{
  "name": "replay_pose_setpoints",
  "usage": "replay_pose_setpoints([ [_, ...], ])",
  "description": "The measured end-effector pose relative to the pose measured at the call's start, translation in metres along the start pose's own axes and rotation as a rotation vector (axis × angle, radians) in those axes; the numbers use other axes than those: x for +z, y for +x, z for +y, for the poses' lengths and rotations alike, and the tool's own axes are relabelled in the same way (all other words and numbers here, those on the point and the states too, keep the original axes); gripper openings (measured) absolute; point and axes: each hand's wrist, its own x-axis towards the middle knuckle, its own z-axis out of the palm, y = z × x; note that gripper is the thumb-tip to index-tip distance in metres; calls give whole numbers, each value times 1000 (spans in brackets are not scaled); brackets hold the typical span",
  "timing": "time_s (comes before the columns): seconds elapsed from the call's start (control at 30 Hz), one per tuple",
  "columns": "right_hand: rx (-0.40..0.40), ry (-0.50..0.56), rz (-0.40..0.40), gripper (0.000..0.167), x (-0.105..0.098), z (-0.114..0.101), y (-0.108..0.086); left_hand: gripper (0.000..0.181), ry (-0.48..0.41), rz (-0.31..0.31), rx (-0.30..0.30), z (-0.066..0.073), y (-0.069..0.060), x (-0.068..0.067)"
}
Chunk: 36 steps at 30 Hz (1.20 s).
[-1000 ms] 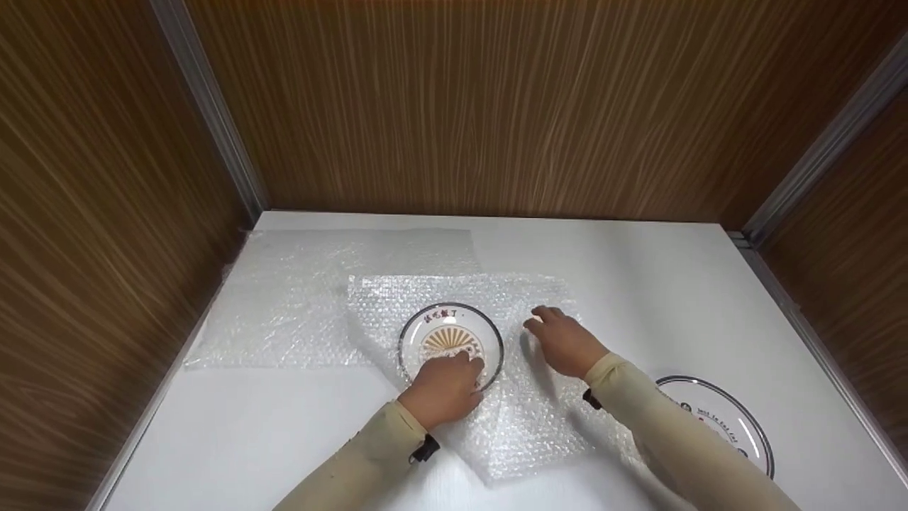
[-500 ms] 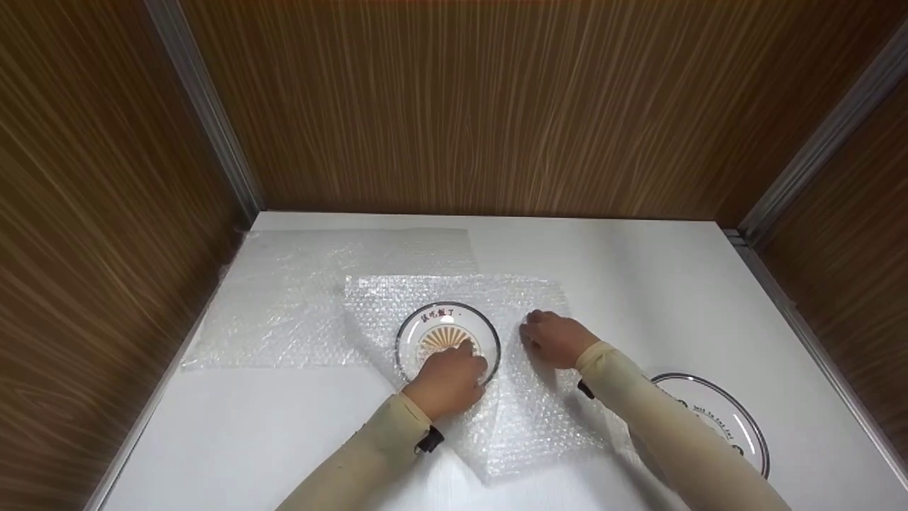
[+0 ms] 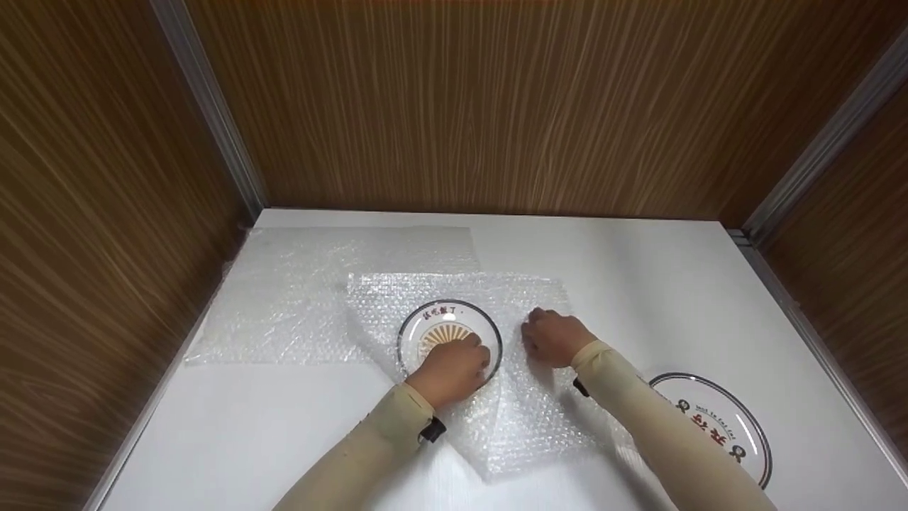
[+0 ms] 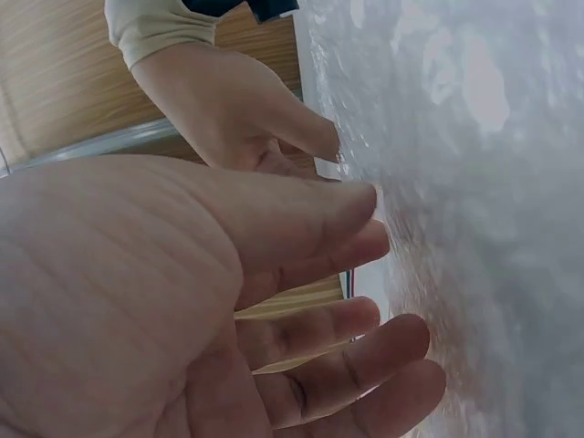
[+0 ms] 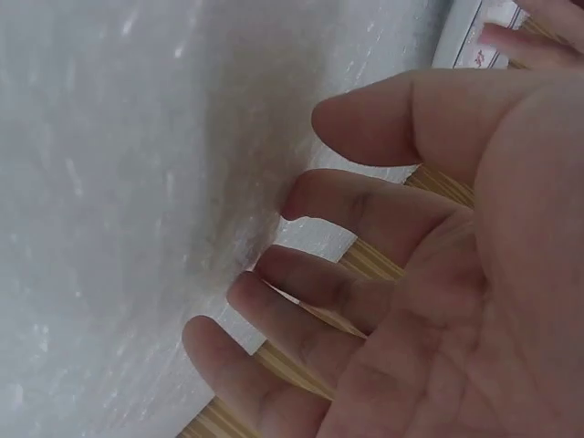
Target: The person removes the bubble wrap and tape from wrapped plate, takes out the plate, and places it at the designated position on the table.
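A round white plate (image 3: 428,325) with a dark rim and an orange fan pattern lies on a sheet of bubble wrap (image 3: 539,419), which seems folded over the plate's lower part. My left hand (image 3: 452,367) rests over the plate's lower half, hiding it. In the left wrist view its fingertips (image 4: 415,333) touch the wrap, with no clear pinch. To the right of the plate, my right hand (image 3: 557,339) touches the bubble wrap. The right wrist view shows its fingers loosely bent and spread, the fingertips (image 5: 210,339) against the sheet.
Another larger plate (image 3: 745,433) with red characters lies at the right front, partly behind the right sleeve. A second bubble wrap sheet (image 3: 277,305) lies flat at the back left, under the first one's corner. Wood-grain walls (image 3: 461,106) enclose the white table (image 3: 638,284).
My right hand has come down onto the bubble wrap, and its fingers have drawn together and bent. The left hand has shifted only slightly over the plate.
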Motion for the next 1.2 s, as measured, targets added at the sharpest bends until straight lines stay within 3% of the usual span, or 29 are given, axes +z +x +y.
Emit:
replay_pose_setpoints([
  [0.27,34,13,55,6,7,-7,-2,37,-104,-88,-14,-7,11,-2],
  [0.43,96,-22,-5,9,6,-12,5,36,-112,-131,13,-18,19,0],
  [0.6,140,-27,-15,13,8,-22,15,29,-127,-117,-43,-23,19,-3],
  [0.7,150,-29,-3,16,9,-26,19,25,-133,-74,-39,-26,16,-10],
  [0.83,165,-43,-13,17,9,-29,22,15,-115,-25,-7,-30,7,-24],
  [0.97,168,-54,-32,20,8,-30,21,5,-111,12,31,-31,-6,-48],
  [1.2,151,-86,-47,26,6,-28,17,4,-175,61,145,-39,-46,-93],
])
